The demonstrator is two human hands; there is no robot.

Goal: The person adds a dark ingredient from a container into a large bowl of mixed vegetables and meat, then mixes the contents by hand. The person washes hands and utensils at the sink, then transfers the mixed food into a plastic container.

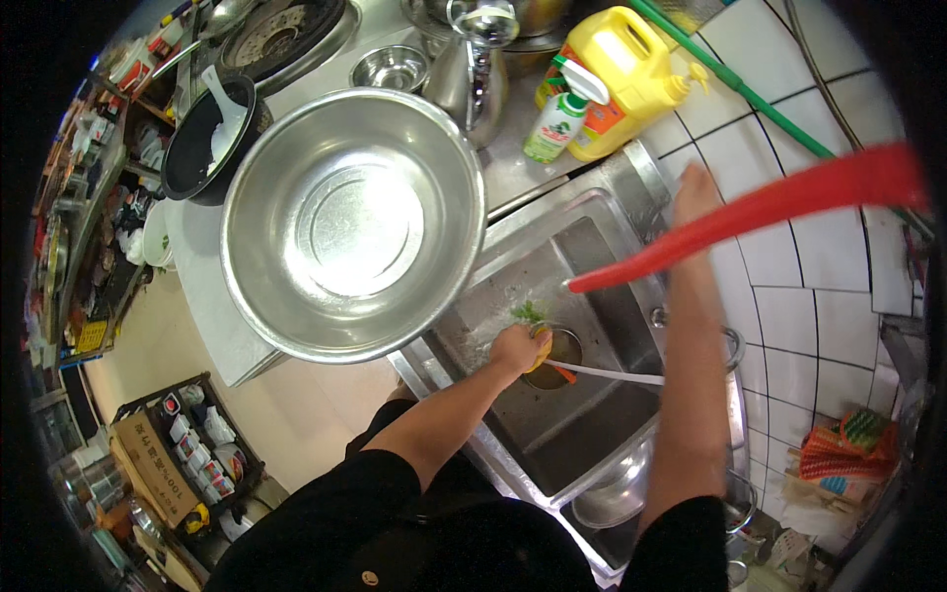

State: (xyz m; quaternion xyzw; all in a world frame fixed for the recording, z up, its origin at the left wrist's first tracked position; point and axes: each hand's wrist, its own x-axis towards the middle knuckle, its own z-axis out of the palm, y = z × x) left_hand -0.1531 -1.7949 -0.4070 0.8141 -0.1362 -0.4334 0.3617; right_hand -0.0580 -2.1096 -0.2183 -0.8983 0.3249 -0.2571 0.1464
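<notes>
My left hand (518, 349) is low in the stainless steel sink (510, 285), beside the round drain (555, 381). Its fingers close around a yellow piece (542, 351), probably a sponge or cloth, mostly covered by the hand. Green leafy scraps (528, 312) lie just above it on the basin floor, and a small orange piece (568, 375) is at the drain. A white strip or thin tube (607, 373) runs from there towards my right arm. My right hand (695, 189), blurred, reaches to the tiled wall; what it touches is unclear. Across that forearm, nearer the camera, passes a red tube (747, 222).
A large steel basin (355, 222) overhangs the sink's left edge. Behind stand a spray bottle (556, 126), a yellow pump jug (618, 74) and a steel pitcher (466, 89). A black pot (196, 159) holds a white ladle (226, 115). A metal bowl (614, 492) sits in the nearer basin.
</notes>
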